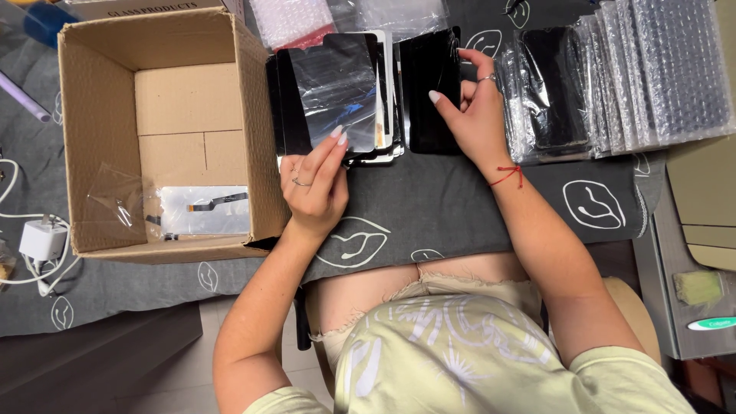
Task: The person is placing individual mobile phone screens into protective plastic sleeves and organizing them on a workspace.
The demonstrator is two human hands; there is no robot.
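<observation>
My left hand [313, 182] sits just left of the frame's centre, fingers bent and fingertips pressing the lower edge of the top sheet in a stack of black screen panels [331, 100]. That top panel is covered by a shiny, crinkled plastic film; I'd call the hand pinching or steadying its lower right corner, not fully closed. My right hand [474, 113] is right of centre, fingers curled, gripping a single black panel [431, 88] by its right edge, thumb on the glossy face. This panel stands just beside the stack, on its right, and whether the two touch I cannot tell. A ring shows on each hand, and a red string [507, 175] circles the right wrist.

Both panels lie on a dark grey cloth-covered surface [437, 211] printed with white outline shapes. At the left of the frame an open cardboard box [253, 115] stands just beside the stack; inside it, low down, lies a flat pale part with a thin dark ribbon cable [205, 208]. A row of bubble-wrapped packets [652, 69] leans across the upper right, the nearest ones showing dark panels inside. A white charger plug [40, 239] with its cable lies at the far left edge.
</observation>
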